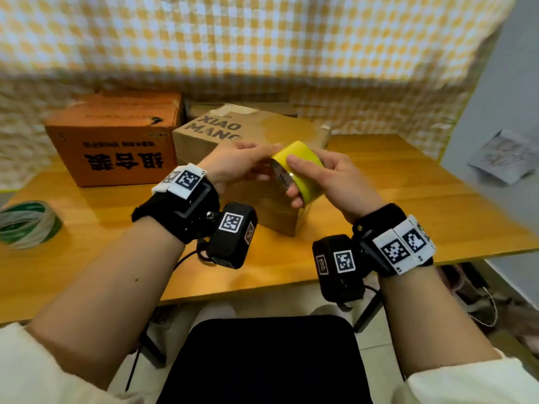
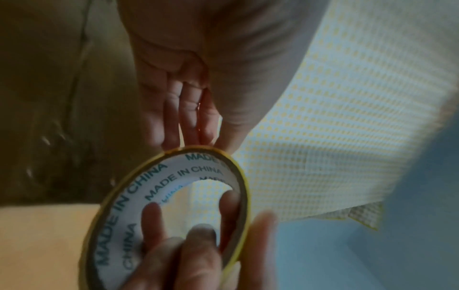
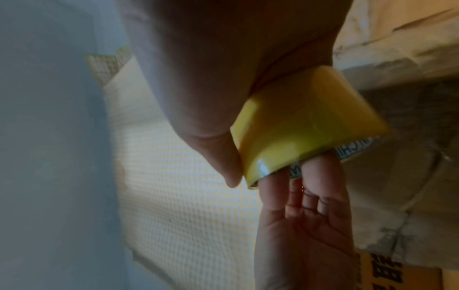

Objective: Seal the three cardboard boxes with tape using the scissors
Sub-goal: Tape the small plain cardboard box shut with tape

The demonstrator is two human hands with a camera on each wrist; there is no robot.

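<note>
Tape roll [image 1: 300, 170] held over brown box [image 1: 262, 132], right hand [image 1: 335, 182] gripping it, fingers through core; left hand [image 1: 233, 164] fingers straight, touching rim. No strip pulled, scissors out of sight; sealing looks barely started.

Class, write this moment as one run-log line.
right hand: grips tape roll | left hand: straight fingers touch its rim | tape roll: held above brown box | scissors: not in view

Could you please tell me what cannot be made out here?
- The scissors: in no view.
- Loose end of the yellow tape roll: all views, covered by left hand, right hand or blur.
- Most of the third box: head view, behind the brown box.
- Part of the green-white roll: head view, left edge.
</note>
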